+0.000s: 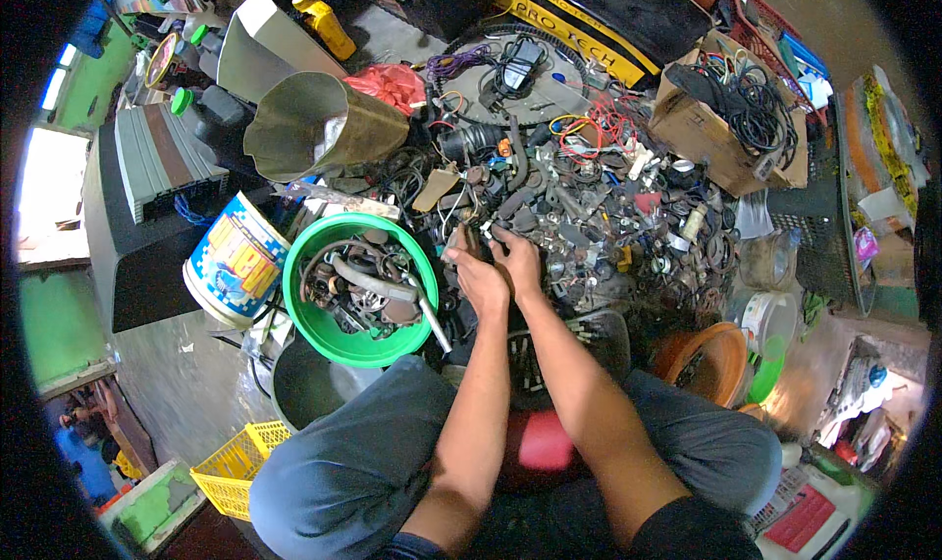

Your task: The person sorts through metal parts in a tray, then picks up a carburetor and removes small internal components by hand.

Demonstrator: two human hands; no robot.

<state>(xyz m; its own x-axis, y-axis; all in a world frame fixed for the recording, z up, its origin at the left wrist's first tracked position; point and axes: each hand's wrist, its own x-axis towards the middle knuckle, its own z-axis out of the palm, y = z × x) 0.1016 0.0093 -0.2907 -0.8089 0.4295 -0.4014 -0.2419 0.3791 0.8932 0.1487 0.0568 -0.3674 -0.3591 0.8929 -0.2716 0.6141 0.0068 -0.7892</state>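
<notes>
My left hand (479,280) and my right hand (517,265) are close together over the near edge of a large heap of scrap parts (599,217). Both have fingers closed around something small and dark with a pale bit showing; the fingers hide most of it, so its kind is unclear. A thin white wire (453,205) curves just beyond my left fingertips. To the left stands a green basin (365,350) holding metal and rubber parts, with a pale lever-like piece (368,281) on top. Under my forearms is a dark basket (610,344) with small pieces in it.
A dark tub (312,388) and a white-and-blue bucket (218,283) stand left, near a yellow crate (235,467). An orange basin (714,349) is at the right. Farther back are a tall tan bin (319,119) and a cardboard box (702,133) of black cables.
</notes>
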